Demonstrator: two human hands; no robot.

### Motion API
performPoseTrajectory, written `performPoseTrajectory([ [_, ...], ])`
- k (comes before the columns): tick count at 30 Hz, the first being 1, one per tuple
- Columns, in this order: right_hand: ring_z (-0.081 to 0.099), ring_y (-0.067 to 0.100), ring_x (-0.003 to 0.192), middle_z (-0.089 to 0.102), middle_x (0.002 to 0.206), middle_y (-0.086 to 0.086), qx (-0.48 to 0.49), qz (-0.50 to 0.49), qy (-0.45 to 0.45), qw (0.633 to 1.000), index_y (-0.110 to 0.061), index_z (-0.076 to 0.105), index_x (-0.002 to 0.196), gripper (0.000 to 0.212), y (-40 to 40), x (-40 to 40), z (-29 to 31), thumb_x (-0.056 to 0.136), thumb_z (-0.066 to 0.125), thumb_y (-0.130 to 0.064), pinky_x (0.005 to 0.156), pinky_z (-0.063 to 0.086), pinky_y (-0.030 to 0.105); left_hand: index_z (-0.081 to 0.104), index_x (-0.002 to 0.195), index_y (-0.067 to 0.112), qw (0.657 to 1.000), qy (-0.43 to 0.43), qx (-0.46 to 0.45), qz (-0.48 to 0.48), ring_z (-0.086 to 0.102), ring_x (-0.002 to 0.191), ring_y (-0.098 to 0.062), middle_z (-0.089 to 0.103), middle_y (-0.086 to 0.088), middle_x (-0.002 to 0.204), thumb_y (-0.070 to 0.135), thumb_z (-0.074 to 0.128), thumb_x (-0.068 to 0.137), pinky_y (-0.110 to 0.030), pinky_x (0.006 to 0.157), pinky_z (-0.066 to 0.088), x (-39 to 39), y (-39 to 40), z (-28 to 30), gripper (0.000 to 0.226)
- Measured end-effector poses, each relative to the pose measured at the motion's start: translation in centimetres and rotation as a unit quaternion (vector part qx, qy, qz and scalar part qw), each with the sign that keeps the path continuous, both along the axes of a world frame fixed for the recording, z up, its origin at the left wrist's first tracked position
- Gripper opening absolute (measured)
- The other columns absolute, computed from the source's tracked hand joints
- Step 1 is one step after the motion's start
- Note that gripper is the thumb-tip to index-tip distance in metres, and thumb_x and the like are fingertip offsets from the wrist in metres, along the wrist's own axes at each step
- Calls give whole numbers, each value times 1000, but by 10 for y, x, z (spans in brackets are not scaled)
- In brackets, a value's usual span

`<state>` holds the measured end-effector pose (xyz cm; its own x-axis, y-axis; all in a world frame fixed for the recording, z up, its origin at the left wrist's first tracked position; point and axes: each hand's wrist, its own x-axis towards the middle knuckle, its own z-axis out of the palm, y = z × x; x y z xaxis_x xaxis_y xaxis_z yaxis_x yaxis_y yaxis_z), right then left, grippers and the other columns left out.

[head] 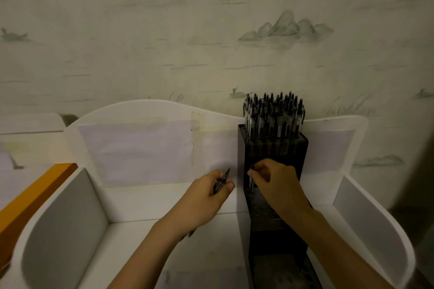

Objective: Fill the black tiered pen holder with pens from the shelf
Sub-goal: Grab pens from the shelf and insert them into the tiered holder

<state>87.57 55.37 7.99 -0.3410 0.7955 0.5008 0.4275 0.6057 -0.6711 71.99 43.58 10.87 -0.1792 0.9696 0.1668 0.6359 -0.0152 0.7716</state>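
Both bare forearms reach forward from the lower edge, converging slightly. The left hand (206,192) is curled into a loose fist, thumb on top, gripping a bundle of pens (222,180). The right hand (274,178), knuckles up and wrist bent down, pinches a single pen (251,183) upright between thumb and fingertips.

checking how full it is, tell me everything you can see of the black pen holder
The black pen holder is a tall, dark, stepped stand of matte material, upright on the white shelf against its back panel. Its top tier is packed with upright clear-bodied, black-capped pens. The tier below looks nearly empty; the right hand is over it, pinching a single pen held upright at its left edge. The lower tiers show no pens, though they are dim.
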Motion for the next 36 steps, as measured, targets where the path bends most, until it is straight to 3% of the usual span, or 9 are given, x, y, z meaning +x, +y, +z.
performPoseTrajectory([
  [4, 64, 2, 71, 68, 81, -8, 21, 3, 40, 999, -20, 63, 106, 29, -9, 6, 7, 81, 77, -26, 66, 52, 11, 57, 99, 23, 1000, 6, 1, -3, 49, 60, -6, 54, 6, 72, 36, 48, 99, -22, 62, 45, 2, 2, 1, 16],
  [9, 64, 4, 71, 68, 75, -11, 58, 68, 78, 993, -19, 72, 91, 11, -24, 4, 13, 82, 76, -24, 63, 52, 12, 56, 98, 23, 1000, 2, -1, -12, 47, 58, -6, 52, 6, 69, 37, 48, 99, -24, 60, 45, 7, 7, 1, 16],
  [12, 66, 8, 74, 71, 79, -8, -6, 109, 67, 992, -27, 72, 94, 12, -30, 0, 10, 82, 74, -31, 68, 56, 19, 57, 102, 21, 1000, 2, -6, -20, 47, 57, -5, 53, 4, 69, 35, 46, 100, -22, 58, 45, 10, 11, 1, 17],
  [15, 69, 6, 83, 74, 87, -8, -100, 144, 98, 980, -31, 71, 98, 16, -30, -1, 9, 84, 73, -23, 77, 57, 23, 57, 105, 19, 999, 12, -10, -30, 48, 54, 1, 54, 5, 70, 27, 46, 101, -15, 54, 41, 13, 14, 0, 15],
  [21, 71, 14, 84, 76, 87, -1, -235, 179, 188, 937, -16, 75, 94, 15, -29, 6, 15, 81, 74, -9, 73, 56, 21, 53, 92, 29, 999, 22, -22, -42, 49, 51, 6, 52, 9, 69, 22, 44, 102, -8, 50, 37, 20, 17, 1, 14],
  [26, 71, 27, 88, 75, 90, 11, -262, 159, 274, 912, -1, 70, 97, 21, -20, 19, 31, 79, 73, -12, 84, 58, 36, 61, 100, 20, 996, 4, -60, -65, 56, 63, -3, 61, 0, 80, 19, 43, 102, -18, 66, 50, 22, 17, -1, 19],
  [28, 72, 30, 86, 75, 89, 15, -250, 146, 335, 896, 2, 67, 97, 22, -16, 27, 43, 79, 72, -10, 82, 59, 40, 62, 101, 17, 994, -33, -77, -70, 61, 64, -3, 64, -2, 81, 17, 42, 102, -20, 71, 55, 22, 17, -1, 20],
  [31, 73, 28, 80, 75, 83, 10, -163, 105, 373, 907, -5, 70, 91, 14, -10, 41, 58, 79, 73, -11, 75, 60, 36, 62, 100, 16, 992, -85, -78, -46, 68, 68, -14, 68, -4, 78, 21, 44, 102, -35, 78, 59, 20, 18, 2, 19],
  [36, 72, 11, 74, 74, 80, -3, 2, 15, 243, 970, -12, 71, 91, 13, 2, 47, 56, 80, 76, -16, 72, 58, 25, 64, 95, 14, 997, -65, -17, 23, 56, 48, -8, 61, 0, 64, 29, 48, 100, -24, 52, 50, 17, 22, 7, 23],
])
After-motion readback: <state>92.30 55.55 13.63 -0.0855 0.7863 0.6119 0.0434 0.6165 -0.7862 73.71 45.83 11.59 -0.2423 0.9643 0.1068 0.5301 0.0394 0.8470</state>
